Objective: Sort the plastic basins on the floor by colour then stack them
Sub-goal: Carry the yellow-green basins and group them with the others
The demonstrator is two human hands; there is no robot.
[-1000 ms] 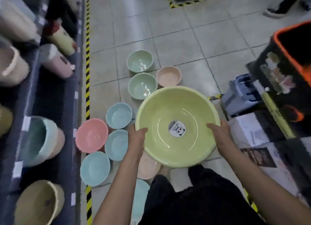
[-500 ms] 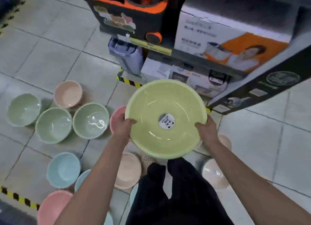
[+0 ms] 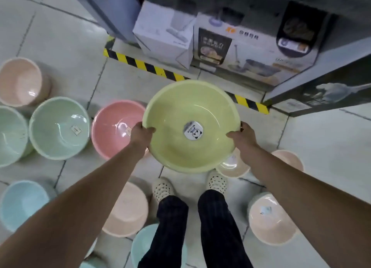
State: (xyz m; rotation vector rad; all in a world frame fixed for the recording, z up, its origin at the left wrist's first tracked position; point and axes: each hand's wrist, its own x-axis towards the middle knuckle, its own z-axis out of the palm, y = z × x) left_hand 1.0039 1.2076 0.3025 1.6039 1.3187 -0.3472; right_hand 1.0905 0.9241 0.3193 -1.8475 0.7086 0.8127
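Both hands carry a yellow-green basin [image 3: 176, 149] by its rim, above the tiled floor [image 3: 325, 141].

Head view: the left hand [image 3: 141, 135] and the right hand [image 3: 242, 138] each clamp the near rim, thumbs hooked inside. Between the thumbs a round sticker [image 3: 193, 130] reads "MEISIER" beside a panda. Just outside the left fingers sits a pink basin [image 3: 112, 125], with a green basin [image 3: 58, 127] beyond it. A peach basin [image 3: 233, 167] lies below the right fingers. Bare tile opens outward from the right hand. Ahead of the fingertips, hazard tape [image 3: 148, 67] edges the shelf's boxes [image 3: 164, 34].
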